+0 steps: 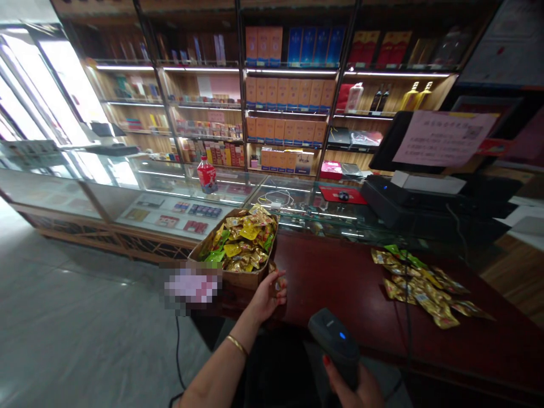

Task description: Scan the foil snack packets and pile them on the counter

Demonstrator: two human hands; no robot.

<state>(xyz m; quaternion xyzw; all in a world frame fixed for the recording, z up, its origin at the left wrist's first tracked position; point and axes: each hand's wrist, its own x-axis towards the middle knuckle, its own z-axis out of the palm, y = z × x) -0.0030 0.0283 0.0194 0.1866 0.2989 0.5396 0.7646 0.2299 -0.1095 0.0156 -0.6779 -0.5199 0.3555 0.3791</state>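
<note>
My left hand (270, 296) is closed at the near right corner of a cardboard box (246, 279), with a small gold snack packet (277, 283) partly showing between its fingers. Gold, yellow and green snack packets (244, 243) fill the box. Low in the view, my right hand (355, 391) grips a black barcode scanner (335, 338) with a lit blue light. Off to the right, a loose pile of gold packets (419, 286), one of them green, lies on the dark red counter (323, 272).
A red-labelled bottle (207, 174) stands on the glass display case (161, 187). At the right are a monitor (391, 141) with a paper sheet, a black till (382, 207) and a mouse (343, 196) on a red mat. A dark cable (407, 311) crosses the packet pile.
</note>
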